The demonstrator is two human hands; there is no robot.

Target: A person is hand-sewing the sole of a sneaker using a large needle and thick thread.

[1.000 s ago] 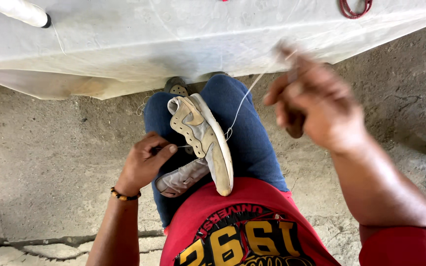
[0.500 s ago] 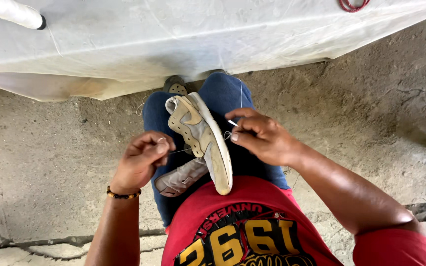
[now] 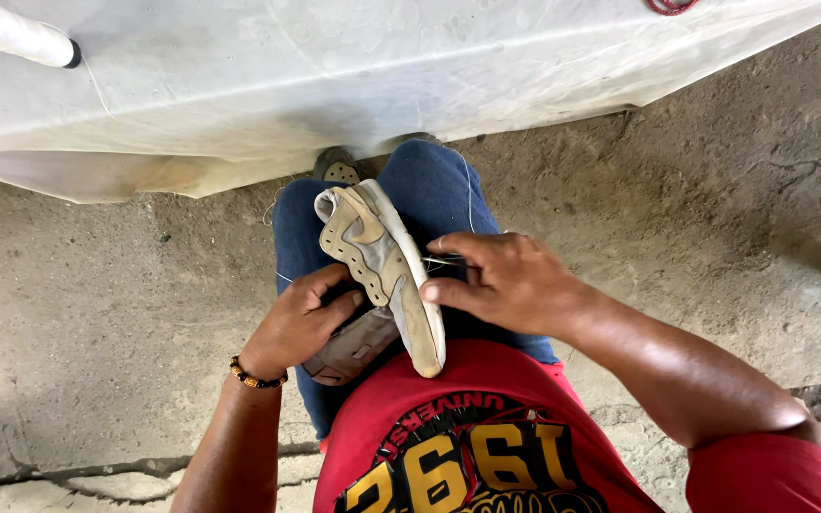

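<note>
A worn beige and white sneaker [image 3: 382, 266] rests on its side across my lap, sole edge facing right. My left hand [image 3: 301, 323] grips it from the left at the upper, fingers curled against it. My right hand [image 3: 505, 280] presses on the sole edge, thumb and fingers pinching a thin needle [image 3: 441, 259] at the seam. A pale thread [image 3: 468, 190] runs from there up over my blue jeans [image 3: 429, 190]. A beaded bracelet sits on my left wrist.
A white plastic sheet [image 3: 334, 76] hangs over the area ahead, with a white pipe [image 3: 11, 33] at the top left. Rough concrete floor [image 3: 715, 190] lies all around. Another shoe's toe [image 3: 339, 169] peeks out under the sheet.
My right hand, raised high and pulling the thread out a second ago, has come back down to the sneaker's sole edge. The left hand kept its hold.
</note>
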